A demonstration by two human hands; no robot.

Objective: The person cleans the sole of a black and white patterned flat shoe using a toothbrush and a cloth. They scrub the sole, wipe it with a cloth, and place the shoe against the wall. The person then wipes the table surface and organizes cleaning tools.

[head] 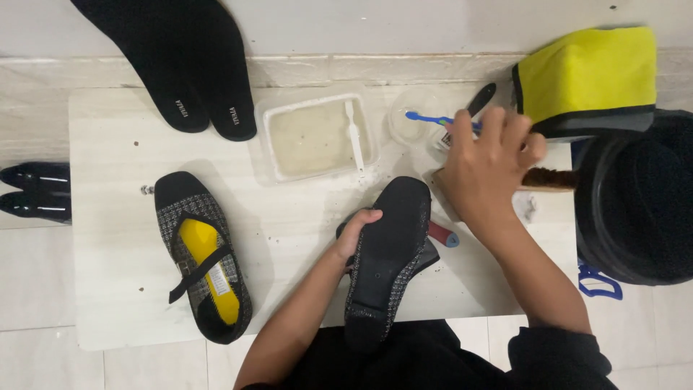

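Observation:
My left hand (pixel 355 232) grips a black flat shoe (pixel 386 256) turned sole-up, holding it by its left side over the near edge of the pale board (pixel 123 289). My right hand (pixel 485 170) is farther back and to the right, closed around a wooden-backed brush (pixel 550 178) whose bristle end sticks out to the right. The matching shoe (pixel 202 267), black tweed with a yellow lining and a strap, lies upright on the board's left half.
A clear tub of cloudy water (pixel 317 137) holds a white brush. A blue toothbrush (pixel 426 117) rests on a round clear cup. Two black insoles (pixel 180 65) lie at the back left. A yellow cloth (pixel 588 76) and black bucket (pixel 639 198) stand right. Glossy black shoes (pixel 32 189) sit far left.

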